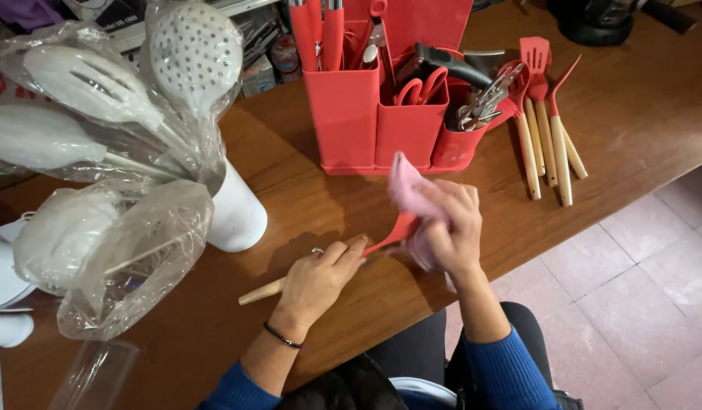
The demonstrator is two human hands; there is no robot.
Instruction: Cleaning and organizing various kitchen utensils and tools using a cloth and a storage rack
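My left hand (318, 279) grips the wooden handle of a red silicone utensil (391, 231) that lies low over the brown wooden table (305, 193). The handle's pale end sticks out to the left of my fist. My right hand (451, 225) presses a pink cloth (406, 190) around the utensil's red head, which is mostly hidden under the cloth and my fingers. Just beyond my hands stands a red utensil holder (366, 114) with red-handled tools, scissors and a black-handled item in it.
Several red utensils with wooden handles (544, 121) lie to the right of the holder. A white holder (233, 209) with white utensils wrapped in clear plastic (123, 152) fills the left. The table's near edge runs diagonally above a tiled floor (639, 304).
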